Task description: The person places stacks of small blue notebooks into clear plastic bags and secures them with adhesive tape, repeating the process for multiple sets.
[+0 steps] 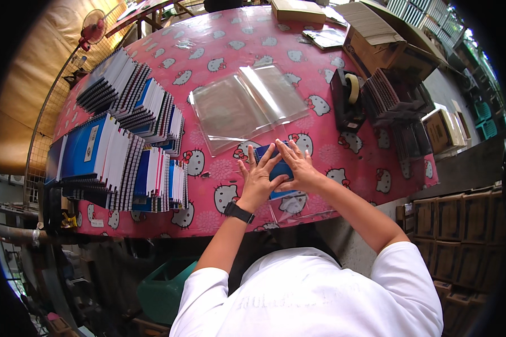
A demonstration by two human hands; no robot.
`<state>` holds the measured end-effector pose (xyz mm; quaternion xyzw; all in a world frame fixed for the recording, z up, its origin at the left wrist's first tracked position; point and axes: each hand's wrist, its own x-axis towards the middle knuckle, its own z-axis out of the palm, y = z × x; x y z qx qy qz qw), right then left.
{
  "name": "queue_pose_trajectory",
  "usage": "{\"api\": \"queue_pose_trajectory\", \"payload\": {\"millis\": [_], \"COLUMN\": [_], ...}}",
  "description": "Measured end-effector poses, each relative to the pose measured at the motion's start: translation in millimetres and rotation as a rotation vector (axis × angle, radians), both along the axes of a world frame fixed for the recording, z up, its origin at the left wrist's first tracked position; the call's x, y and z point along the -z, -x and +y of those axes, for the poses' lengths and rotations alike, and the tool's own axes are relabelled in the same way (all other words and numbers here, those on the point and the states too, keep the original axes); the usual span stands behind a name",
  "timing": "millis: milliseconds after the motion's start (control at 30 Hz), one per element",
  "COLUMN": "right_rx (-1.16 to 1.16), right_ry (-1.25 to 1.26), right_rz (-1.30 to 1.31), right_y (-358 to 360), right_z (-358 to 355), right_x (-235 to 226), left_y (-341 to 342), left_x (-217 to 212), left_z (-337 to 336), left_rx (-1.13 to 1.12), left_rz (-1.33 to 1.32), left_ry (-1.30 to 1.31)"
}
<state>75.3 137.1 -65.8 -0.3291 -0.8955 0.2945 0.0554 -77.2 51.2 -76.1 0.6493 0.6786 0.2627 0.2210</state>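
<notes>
A small blue notebook [280, 172] lies near the table's front edge, largely covered by my two hands. Clear plastic film [291, 206] shows below its near edge; how far it wraps the notebook is hidden. My left hand [258, 181] presses flat on the left part, fingers spread, a black band at the wrist. From the right, my right hand [301, 170] rests on the cover with fingers stretched out, its fingertips close to the left hand's. Just beyond them lie clear plastic sheets [222, 115], overlapping and shiny.
Stacks of spiral notebooks [90, 149] fill the table's left side. On the right stand a tape dispenser [338, 104], dark piled notebooks [389, 92] and an open cardboard box [371, 48]. A green bin [162, 292] is below the front edge; stacked cartons [458, 224] stand at right.
</notes>
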Motion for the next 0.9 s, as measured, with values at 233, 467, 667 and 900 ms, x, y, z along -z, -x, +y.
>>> {"api": "queue_pose_trajectory", "payload": {"millis": [233,467,667,900], "right_rx": [-0.271,0.180,0.995,0.843], "right_ry": [-0.452,-0.199,-0.189,0.015], "right_rz": [0.404,0.634,0.564,1.146], "right_y": [-34.1,-103.2,-163.0,-125.6], "right_z": [-56.2,27.8,195.0,146.0], "right_x": [8.1,-38.1,7.3,-4.2], "left_y": [0.7,8.7,-7.3,5.1], "left_x": [-3.3,2.1,-4.0,0.2], "left_z": [6.2,-1.1,11.0,2.0], "left_rx": [-0.035,-0.054,-0.004,-0.050], "left_rz": [0.017,-0.028,-0.059,-0.025], "left_ry": [0.020,0.012,0.013,0.001]}}
